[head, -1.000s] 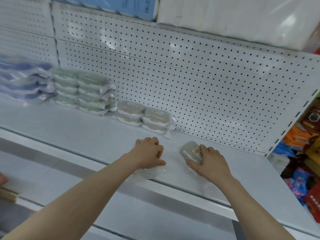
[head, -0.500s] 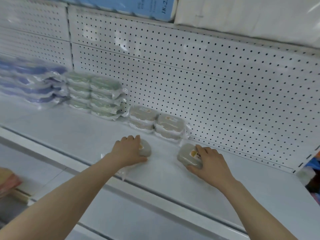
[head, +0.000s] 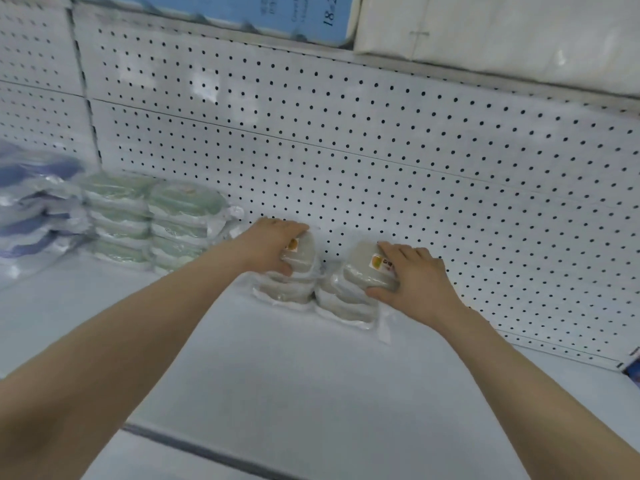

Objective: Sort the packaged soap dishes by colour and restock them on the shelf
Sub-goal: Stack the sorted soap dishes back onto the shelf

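Two short stacks of beige packaged soap dishes stand side by side against the pegboard. My left hand [head: 273, 245] grips the top beige dish [head: 303, 256] of the left stack [head: 287, 292]. My right hand [head: 414, 277] grips the top beige dish [head: 367, 271] of the right stack [head: 343, 306], fingers over its orange label. Both held dishes sit on the packs below them. Further left stand two stacks of green dishes [head: 152, 223] and a pile of blue dishes [head: 33, 206].
The white shelf board [head: 311, 375] stretches toward me, its front edge at the bottom. A white pegboard wall [head: 381, 150] backs the shelf. Above it sit a blue box [head: 277, 12] and white wrapped packs [head: 502, 32].
Both hands carried a beige dish from the front of the shelf back to the pegboard and set it on top of a beige stack. The view moved closer.
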Demonstrator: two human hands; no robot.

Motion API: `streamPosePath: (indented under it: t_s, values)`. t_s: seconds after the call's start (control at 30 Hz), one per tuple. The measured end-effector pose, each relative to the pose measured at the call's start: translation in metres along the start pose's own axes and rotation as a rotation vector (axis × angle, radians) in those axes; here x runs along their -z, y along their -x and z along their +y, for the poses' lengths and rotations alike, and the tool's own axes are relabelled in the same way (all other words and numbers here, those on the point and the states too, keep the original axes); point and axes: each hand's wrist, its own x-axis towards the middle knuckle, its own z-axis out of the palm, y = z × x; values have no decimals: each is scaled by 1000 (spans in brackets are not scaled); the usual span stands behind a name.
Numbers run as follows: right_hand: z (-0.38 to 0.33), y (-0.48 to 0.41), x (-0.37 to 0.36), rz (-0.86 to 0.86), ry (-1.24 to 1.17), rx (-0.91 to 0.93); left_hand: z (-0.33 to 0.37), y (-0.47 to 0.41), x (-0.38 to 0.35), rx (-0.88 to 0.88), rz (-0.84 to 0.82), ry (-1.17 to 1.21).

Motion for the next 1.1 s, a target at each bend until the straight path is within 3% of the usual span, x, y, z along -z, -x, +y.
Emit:
streamPosePath:
  t_s: [0.13,0.27,0.4,0.57,0.9,1.1]
  values:
    - [-10,-33,-11,-77,-13,-13,-18,-23,-18,-55,-57,-50]
    - [-7,-49,-33,-126,-136,15,-26,-20,-39,-61,94,-96]
    - [-13,-42,-54,-88,-174,74,-26,-9,-55,-39,121,-77]
    - [-22,-28,-72,8,-54,66,-22,-7,-71,-73,266,-112]
    - [-25,-24,-51,-75,41,55,-5,0,-57,-57,287,-165]
    - [-1,15,-21,10,80,61,39,14,-38,-102,393,-82]
